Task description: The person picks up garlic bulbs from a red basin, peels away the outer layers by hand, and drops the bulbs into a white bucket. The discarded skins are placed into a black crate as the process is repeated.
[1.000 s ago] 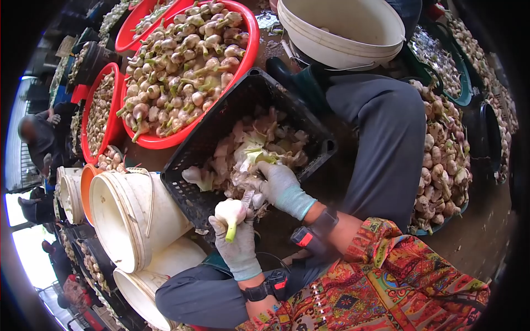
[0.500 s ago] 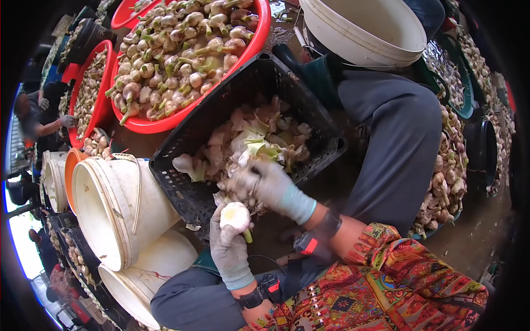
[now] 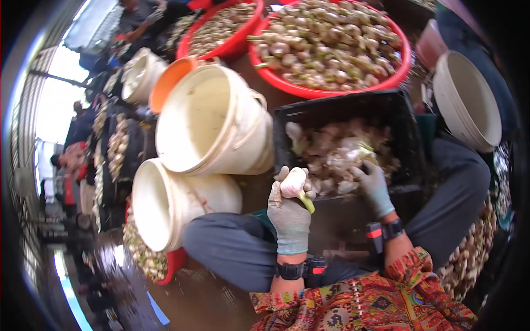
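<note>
So right now I'm holding one garlic bulb (image 3: pixel 293 183) up in my gloved left hand (image 3: pixel 290 220), fingers wrapped round the underside, with its green stem (image 3: pixel 307 203) tilting down and off to the right. The bulb is looking pretty clean, white going pinkish, so I'm guessing I'm on the cleaning-up step, getting the loose outer layers off. It's sitting near the close left corner of the black crate (image 3: pixel 353 107), and inside that a heap of papery skins (image 3: pixel 331 149) is piling up. My right hand (image 3: pixel 375 185) is hanging over the right side of the heap, fingers half curled, not wide. Honestly can't tell if it's pinching a bit of skin or holding anything, too blurry. If you ask me, the next move is calling for a steady left grip and a small turn of the bulb so I'm seeing its far side, with the right hand coming away from the skins. Plenty more unpeeled-looking bulbs are filling the big red tub (image 3: pixel 309 90) just past the crate, and white buckets (image 3: pixel 251 135) are lying tipped over on my left.
</note>
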